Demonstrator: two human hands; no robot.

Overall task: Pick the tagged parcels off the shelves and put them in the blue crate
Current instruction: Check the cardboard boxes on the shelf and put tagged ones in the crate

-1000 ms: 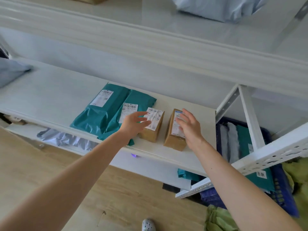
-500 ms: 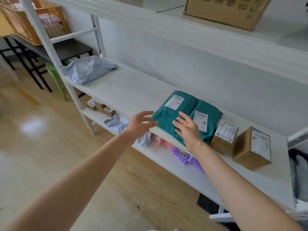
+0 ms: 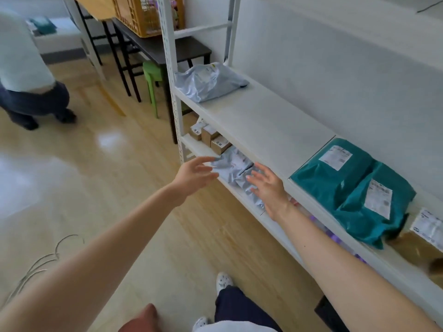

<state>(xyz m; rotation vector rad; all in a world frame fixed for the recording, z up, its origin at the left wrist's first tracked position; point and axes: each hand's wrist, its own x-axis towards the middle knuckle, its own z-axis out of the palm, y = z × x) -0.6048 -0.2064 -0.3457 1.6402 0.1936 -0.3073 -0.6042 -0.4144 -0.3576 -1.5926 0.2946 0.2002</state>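
Grey parcel [image 3: 236, 172] on lower shelf [image 3: 242, 200], long axis running 10-to-4 o'clock. Left hand [image 3: 195, 174] and right hand [image 3: 269, 188], both spread empty, now flank it, having left the teal parcels [image 3: 352, 195].

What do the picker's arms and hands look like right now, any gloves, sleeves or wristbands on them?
Both forearms are bare from the bottom of the frame to the wrists: no sleeves show. The left hand and right hand wear no gloves, and no rings, watch, wristband or markings are visible on either.
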